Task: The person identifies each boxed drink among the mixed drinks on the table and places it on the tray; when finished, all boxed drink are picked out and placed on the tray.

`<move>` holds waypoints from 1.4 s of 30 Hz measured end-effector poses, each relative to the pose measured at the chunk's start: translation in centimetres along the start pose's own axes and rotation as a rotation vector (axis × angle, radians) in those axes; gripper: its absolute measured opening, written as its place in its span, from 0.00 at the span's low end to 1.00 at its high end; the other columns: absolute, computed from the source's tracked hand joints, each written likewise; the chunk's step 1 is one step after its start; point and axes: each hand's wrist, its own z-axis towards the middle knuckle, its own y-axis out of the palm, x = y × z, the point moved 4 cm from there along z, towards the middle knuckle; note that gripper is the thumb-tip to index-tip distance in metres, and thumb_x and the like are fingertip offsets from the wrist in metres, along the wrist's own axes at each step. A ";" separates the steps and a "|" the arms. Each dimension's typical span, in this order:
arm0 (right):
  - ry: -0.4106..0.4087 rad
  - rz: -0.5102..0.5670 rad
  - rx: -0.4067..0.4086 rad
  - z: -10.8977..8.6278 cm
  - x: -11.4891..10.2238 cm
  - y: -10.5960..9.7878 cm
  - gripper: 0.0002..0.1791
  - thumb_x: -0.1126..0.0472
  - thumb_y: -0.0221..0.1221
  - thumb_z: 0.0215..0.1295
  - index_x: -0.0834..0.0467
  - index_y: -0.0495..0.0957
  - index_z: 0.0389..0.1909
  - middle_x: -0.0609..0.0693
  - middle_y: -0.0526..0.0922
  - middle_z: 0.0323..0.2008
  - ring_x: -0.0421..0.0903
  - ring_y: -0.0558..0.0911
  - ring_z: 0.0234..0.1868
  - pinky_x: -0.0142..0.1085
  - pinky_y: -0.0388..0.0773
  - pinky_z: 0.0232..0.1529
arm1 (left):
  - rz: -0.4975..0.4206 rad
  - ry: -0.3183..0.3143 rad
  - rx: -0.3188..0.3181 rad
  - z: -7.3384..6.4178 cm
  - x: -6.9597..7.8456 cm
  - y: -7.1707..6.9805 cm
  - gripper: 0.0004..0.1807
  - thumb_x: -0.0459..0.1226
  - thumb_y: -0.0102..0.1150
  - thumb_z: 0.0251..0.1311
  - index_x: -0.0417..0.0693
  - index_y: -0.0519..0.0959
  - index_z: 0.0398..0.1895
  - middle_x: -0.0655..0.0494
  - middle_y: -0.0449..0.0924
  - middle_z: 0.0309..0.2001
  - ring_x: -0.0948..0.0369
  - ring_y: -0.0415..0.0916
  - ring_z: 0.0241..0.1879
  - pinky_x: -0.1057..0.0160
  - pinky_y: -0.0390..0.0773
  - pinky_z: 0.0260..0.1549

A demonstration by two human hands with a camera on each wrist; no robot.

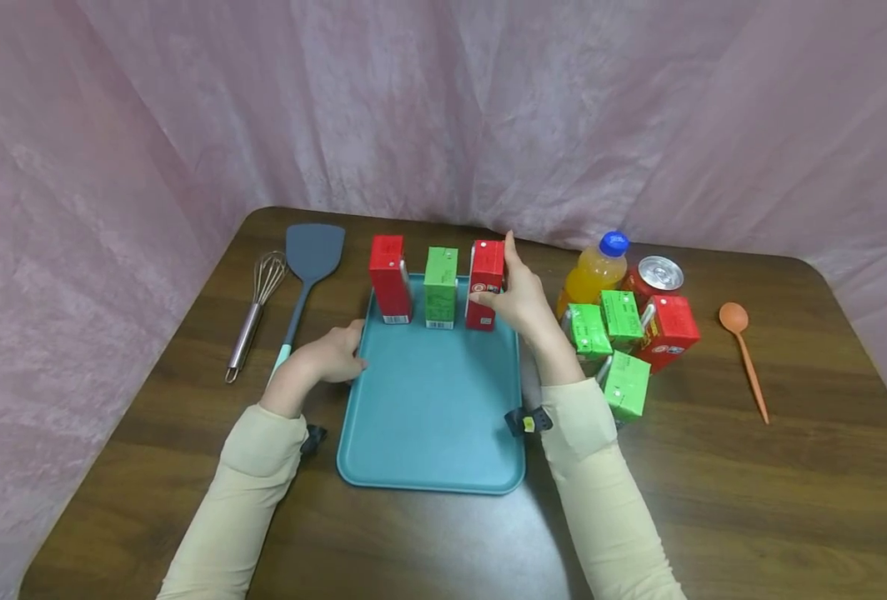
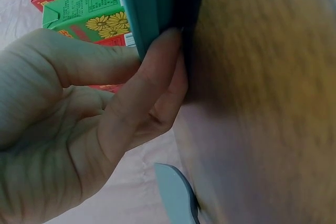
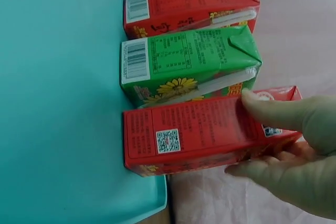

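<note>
A teal tray [image 1: 432,408] lies on the table, and my left hand [image 1: 331,353] pinches its left rim between thumb and fingers, as the left wrist view shows. Along the tray's far end three drink cartons stand upright in a row: a red carton [image 1: 388,279] on the left, a green carton [image 1: 440,287] in the middle and another red carton [image 1: 488,256] on the right. My right hand [image 1: 524,298] holds that right-hand red carton [image 3: 194,129] near its top, thumb on one face and fingers on the side away from the green one. Its base appears to touch the tray.
Right of the tray cluster several green cartons [image 1: 627,385], a red carton [image 1: 669,329], an orange drink bottle [image 1: 593,275] and a can [image 1: 659,273]. An orange spoon [image 1: 744,350] lies farther right. At left are a whisk [image 1: 256,308] and a spatula [image 1: 314,250].
</note>
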 end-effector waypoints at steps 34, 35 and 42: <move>-0.325 -0.319 0.253 -11.0 0.7 -12.4 0.47 0.65 0.70 0.49 0.55 0.57 0.70 0.60 0.65 0.65 0.60 0.66 0.63 0.55 0.65 0.57 | -0.079 0.007 -0.016 0.2 -0.1 0.1 0.39 0.28 0.50 0.61 0.27 0.42 0.69 0.40 0.77 0.37 0.57 0.78 0.27 0.61 0.77 0.31; -0.314 -0.338 0.267 -11.2 1.3 -12.9 0.47 0.64 0.69 0.49 0.54 0.57 0.70 0.61 0.65 0.64 0.61 0.67 0.61 0.57 0.65 0.56 | -0.079 0.012 -0.017 0.2 -0.1 0.1 0.38 0.28 0.50 0.61 0.27 0.42 0.69 0.40 0.77 0.38 0.57 0.78 0.27 0.61 0.77 0.31; -0.313 -0.444 0.320 -11.8 4.6 -15.4 0.46 0.66 0.70 0.46 0.60 0.60 0.68 0.66 0.66 0.61 0.64 0.65 0.60 0.62 0.62 0.54 | -0.067 0.018 -0.013 0.0 -0.1 0.2 0.38 0.28 0.51 0.61 0.27 0.42 0.69 0.41 0.77 0.36 0.57 0.78 0.26 0.62 0.76 0.30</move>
